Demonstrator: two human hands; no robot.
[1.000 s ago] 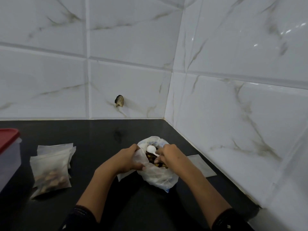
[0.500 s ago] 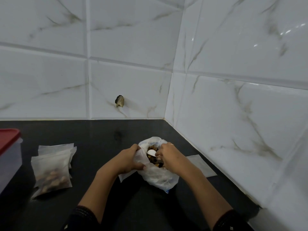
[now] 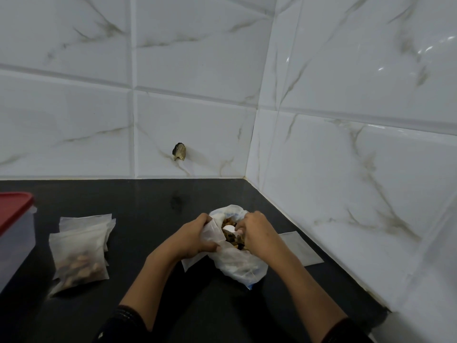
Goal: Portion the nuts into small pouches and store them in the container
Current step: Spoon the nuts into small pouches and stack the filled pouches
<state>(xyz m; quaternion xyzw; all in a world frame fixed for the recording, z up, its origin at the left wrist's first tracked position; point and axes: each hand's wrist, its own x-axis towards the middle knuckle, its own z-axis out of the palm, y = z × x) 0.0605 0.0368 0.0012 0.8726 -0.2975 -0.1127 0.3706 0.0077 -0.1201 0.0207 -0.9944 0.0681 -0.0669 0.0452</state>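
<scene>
Black stone desk [image 3: 148,199] carries the work: near its right edge, short of the back right corner, a white plastic bag [image 3: 237,266] sits open with the nuts [image 3: 226,222] showing at its mouth. The left hand [image 3: 190,240] pinches a small empty pouch [image 3: 210,232] by its rim, holding it against the bag's opening. The right hand [image 3: 257,233] has its fingers curled round a white spoon [image 3: 228,229] dipped among the nuts. Scooping a portion looks to be the step in hand. Next, the loaded spoon must be lifted level and tipped into the held pouch without spilling. One filled pouch [image 3: 79,258] lies over a few others toward the left edge, beside the red-lidded container [image 3: 14,243], not yet stored. A spare flat pouch [image 3: 300,248] lies by the right edge.
</scene>
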